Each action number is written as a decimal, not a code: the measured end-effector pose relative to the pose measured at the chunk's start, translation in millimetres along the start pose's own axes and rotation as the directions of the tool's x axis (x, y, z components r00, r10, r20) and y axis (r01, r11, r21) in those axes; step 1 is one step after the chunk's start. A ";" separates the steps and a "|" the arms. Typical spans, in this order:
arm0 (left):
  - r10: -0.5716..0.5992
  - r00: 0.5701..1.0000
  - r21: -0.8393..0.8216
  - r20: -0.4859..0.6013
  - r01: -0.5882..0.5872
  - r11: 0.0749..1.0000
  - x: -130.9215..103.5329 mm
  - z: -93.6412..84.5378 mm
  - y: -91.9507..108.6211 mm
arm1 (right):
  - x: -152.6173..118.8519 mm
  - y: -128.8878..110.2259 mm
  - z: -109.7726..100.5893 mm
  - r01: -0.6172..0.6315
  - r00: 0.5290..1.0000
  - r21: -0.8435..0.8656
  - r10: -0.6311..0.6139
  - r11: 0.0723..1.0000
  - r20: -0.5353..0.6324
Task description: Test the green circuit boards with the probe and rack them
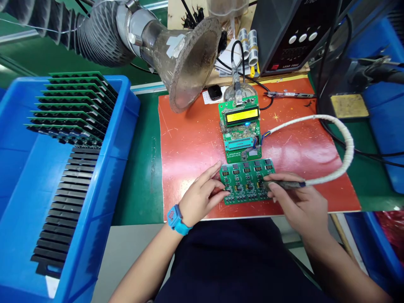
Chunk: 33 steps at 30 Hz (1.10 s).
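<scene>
My right hand (pixel 306 206) pinches the probe (pixel 292 184) at the circuit board's (pixel 243 185) three o'clock. Fingers spread, my left hand (pixel 197 197) steadies nine o'clock.

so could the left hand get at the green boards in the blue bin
Likely yes: the green boards stick up above the blue bin's rim, with nothing visibly blocking the left hand. It would have to leave the circuit board.

Left hand (pixel 202 195) flat with fingers spread toward the far right; right hand (pixel 298 202) closed in a pinch
</scene>
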<state>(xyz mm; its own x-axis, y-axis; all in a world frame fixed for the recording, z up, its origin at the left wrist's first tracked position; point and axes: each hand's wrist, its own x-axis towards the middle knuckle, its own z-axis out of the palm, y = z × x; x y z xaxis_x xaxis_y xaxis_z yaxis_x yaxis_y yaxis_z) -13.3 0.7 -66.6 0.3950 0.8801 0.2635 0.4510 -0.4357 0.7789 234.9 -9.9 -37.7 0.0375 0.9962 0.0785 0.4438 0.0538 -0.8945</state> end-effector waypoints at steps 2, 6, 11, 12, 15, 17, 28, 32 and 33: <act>0.003 1.000 0.008 -0.003 -0.003 1.000 0.0 0.0 0.0 | -1.6 0.2 3.6 0.010 1.000 -0.012 -0.009 1.000 0.019; 0.003 1.000 0.019 0.000 -0.003 1.000 0.1 -0.3 0.1 | -2.7 2.8 6.1 0.022 0.999 -0.057 -0.019 0.998 0.050; 0.005 1.000 0.017 -0.001 -0.004 1.000 1.5 -1.2 1.3 | -1.0 4.5 6.8 0.050 0.996 -0.105 -0.042 0.993 0.075; 0.008 1.000 0.019 -0.003 -0.008 1.000 1.7 -1.3 1.6 | -0.5 4.4 7.0 0.065 0.995 -0.119 -0.056 0.991 0.077; 0.009 1.000 0.025 -0.006 -0.009 1.000 1.7 -0.9 1.9 | 0.7 4.2 7.1 0.123 0.990 -0.160 -0.110 0.979 0.090; 0.003 1.000 0.026 -0.003 -0.003 1.000 1.3 -0.5 1.7 | 1.2 4.6 7.0 0.142 0.987 -0.183 -0.125 0.973 0.102; 0.010 1.000 0.014 -0.019 -0.010 1.000 2.0 -1.1 1.9 | 9.8 -1.6 9.8 0.167 0.985 -0.208 -0.152 0.964 0.087; -0.009 1.000 -0.013 -0.015 0.009 1.000 1.2 0.2 1.1 | 8.3 0.5 8.6 0.123 0.988 -0.169 -0.105 0.978 0.111; -0.014 1.000 -0.022 -0.014 0.014 1.000 0.9 0.7 0.7 | 7.4 1.4 8.0 0.110 0.989 -0.161 -0.092 0.981 0.118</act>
<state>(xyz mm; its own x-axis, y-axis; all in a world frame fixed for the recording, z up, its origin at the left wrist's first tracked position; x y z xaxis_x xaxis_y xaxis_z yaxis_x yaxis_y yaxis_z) -12.0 1.1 -66.2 0.3771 0.8887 0.2607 0.4389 -0.4194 0.7947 228.7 -1.9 -41.9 -0.1089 0.9882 0.1079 0.5836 0.1515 -0.7978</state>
